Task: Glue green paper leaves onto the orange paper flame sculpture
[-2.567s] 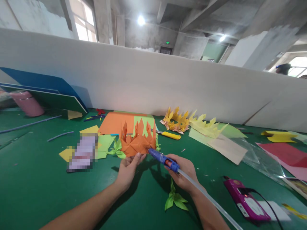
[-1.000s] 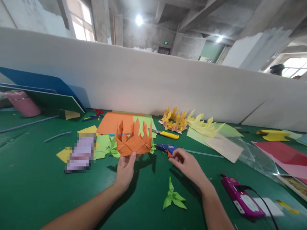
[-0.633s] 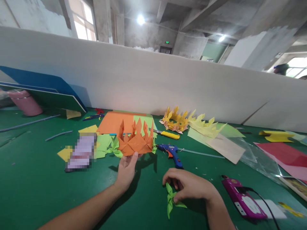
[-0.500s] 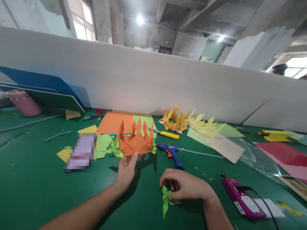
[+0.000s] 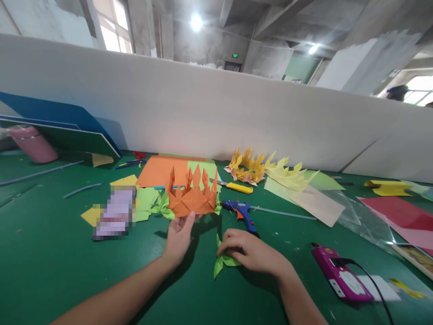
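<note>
An orange folded-paper crown [image 5: 192, 201] is pinched at its lower edge by my left hand [image 5: 179, 234], thumb in front and fingers under it. Green paper leaves [image 5: 164, 205] stick out at the crown's left side, and a bit of green shows at its right. To the lower right, my right hand [image 5: 248, 250] has its fingers closed on a green paper leaf piece [image 5: 221, 263] with pointed tips, held low over the table. Part of that piece is hidden behind the fingers. A blue glue gun [image 5: 243, 214] lies just beyond my right hand.
A yellow utility knife [image 5: 239, 187] lies behind the glue gun. Finished yellow crowns [image 5: 248, 169] stand near the white partition [image 5: 203, 108]. On the right are a purple device [image 5: 341, 275] with a black cable and red paper [image 5: 402, 212]. A pixelated phone-like object [image 5: 117, 212] lies left.
My right hand has moved left and slightly away from me with the green leaf piece, closer to the crown. My left hand and the crown stay nearly in place.
</note>
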`<state>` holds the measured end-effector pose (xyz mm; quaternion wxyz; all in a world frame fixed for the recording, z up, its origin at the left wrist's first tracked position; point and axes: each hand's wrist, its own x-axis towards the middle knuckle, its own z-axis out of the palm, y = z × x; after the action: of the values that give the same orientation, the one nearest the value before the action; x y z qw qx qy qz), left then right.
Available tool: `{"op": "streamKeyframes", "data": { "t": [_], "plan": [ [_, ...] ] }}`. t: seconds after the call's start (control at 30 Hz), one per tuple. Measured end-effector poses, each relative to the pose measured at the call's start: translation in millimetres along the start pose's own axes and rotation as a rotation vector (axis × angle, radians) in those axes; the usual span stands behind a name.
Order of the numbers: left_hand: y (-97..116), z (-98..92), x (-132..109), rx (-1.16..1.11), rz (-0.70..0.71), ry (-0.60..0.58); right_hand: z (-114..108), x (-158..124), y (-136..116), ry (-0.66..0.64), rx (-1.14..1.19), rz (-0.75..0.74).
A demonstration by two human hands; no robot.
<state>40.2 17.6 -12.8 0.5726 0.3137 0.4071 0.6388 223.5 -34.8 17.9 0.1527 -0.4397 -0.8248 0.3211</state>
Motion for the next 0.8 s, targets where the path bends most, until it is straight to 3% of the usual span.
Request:
{"op": "streamKeyframes", "data": {
  "t": [0.2, 0.47, 0.6, 0.67, 0.8],
  "plan": [
    [-1.1, -1.6, 1.1, 0.021, 0.019, -0.050, 3.9, 3.4, -2.3, 0.035, -0.026, -0.045],
    [3.0, 1.6, -0.7, 0.025, -0.003, -0.012, 8.5, 6.1, 5.0, 0.190, -0.174, 0.052],
    [4.8, 2.9, -1.3, 0.006, -0.017, 0.005, 6.2, 4.5, 3.3, 0.284, -0.105, -0.053],
    [5.5, 3.3, -1.4, 0.007, -0.012, 0.002, 4.7, 3.8, 0.6, 0.264, -0.073, -0.110],
    [5.6, 2.9, -1.6, 0.024, 0.002, -0.009, 3.9, 3.8, -4.3, 0.102, -0.047, -0.136]
  ]
}}
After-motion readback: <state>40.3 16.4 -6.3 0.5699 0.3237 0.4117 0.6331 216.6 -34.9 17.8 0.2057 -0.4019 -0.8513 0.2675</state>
